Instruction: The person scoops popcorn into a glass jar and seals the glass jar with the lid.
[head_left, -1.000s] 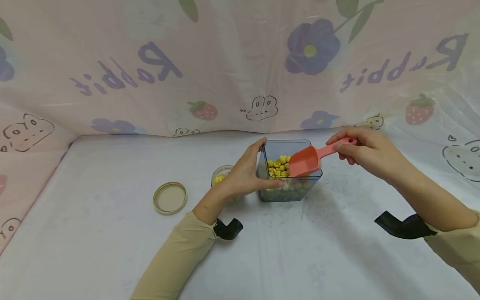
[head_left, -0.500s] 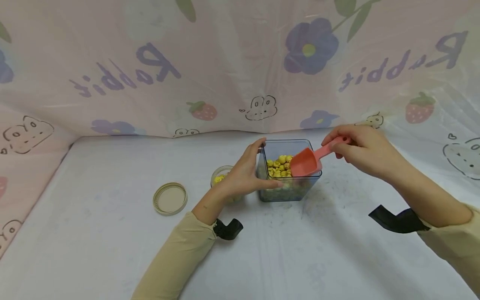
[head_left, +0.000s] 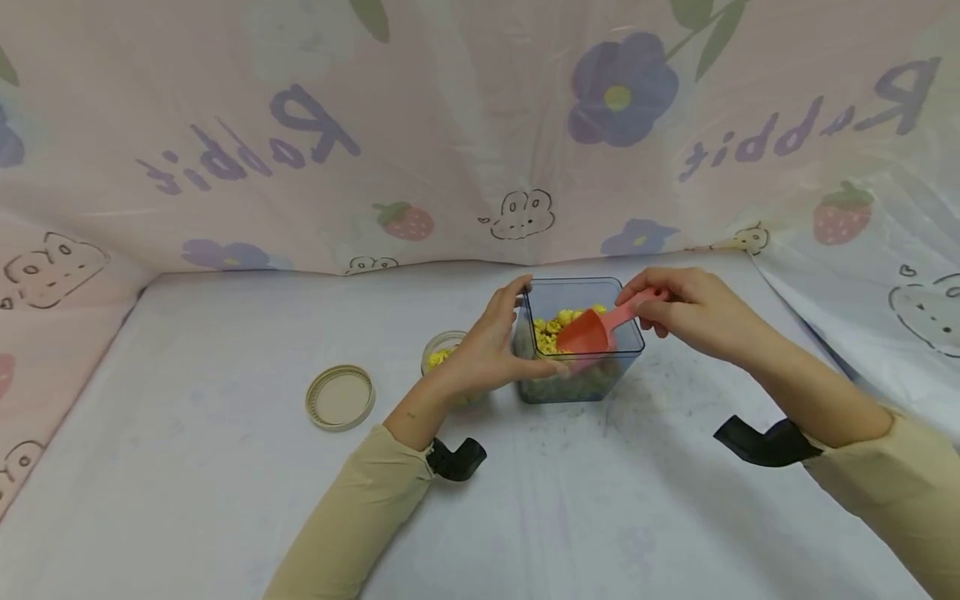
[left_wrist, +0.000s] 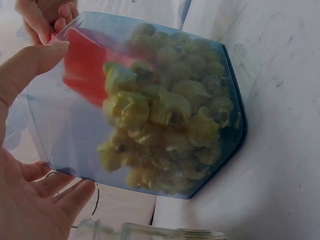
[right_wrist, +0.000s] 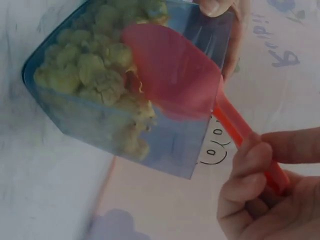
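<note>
The left hand (head_left: 483,350) is spread wide across the left side of a see-through box (head_left: 573,293), holding it between thumb and fingers, and the right hand (head_left: 693,315) pinches the handle of a pink scoop (head_left: 587,333). The scoop is inside the box, tipped down to the left, with its front edge touching the yellow popcorn (head_left: 549,327). Just left of the box, partly hidden by the left hand, is a round jar (head_left: 446,336) with more yellow bits, and farther left a round lid (head_left: 341,398) lies on the white counter (head_left: 225,475).
</note>
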